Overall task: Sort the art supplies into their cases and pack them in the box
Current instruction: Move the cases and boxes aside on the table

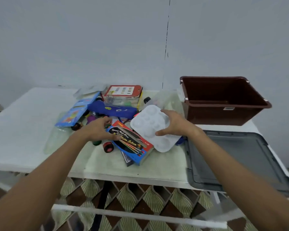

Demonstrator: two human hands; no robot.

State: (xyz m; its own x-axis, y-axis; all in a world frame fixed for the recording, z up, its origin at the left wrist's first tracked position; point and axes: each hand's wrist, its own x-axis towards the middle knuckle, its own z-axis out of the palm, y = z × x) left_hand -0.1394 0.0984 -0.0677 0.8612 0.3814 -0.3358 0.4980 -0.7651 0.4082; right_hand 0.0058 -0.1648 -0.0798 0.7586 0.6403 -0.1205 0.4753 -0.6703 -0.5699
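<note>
A heap of art supplies lies mid-table. My right hand (pixel 175 125) rests on the right side of a white paint palette (pixel 150 125), thumb and fingers spread over its edge. My left hand (pixel 98 130) lies fingers-down on the near-left end of a red and blue coloured pencil box (pixel 132 144), touching small paint pots beside it. Behind are a blue fabric pencil pouch (pixel 113 110), a blue card box (pixel 77 112) and a clear case with a red colour-chart lid (pixel 123 94). The brown plastic box (pixel 223 112) stands empty at the back right.
A grey lid (pixel 237 157) lies flat at the table's near right, overhanging the front edge. Red and green paint pots (pixel 108 146) sit near the pencil box. The white table (pixel 23 130) stands against a pale wall. A patterned rug shows below.
</note>
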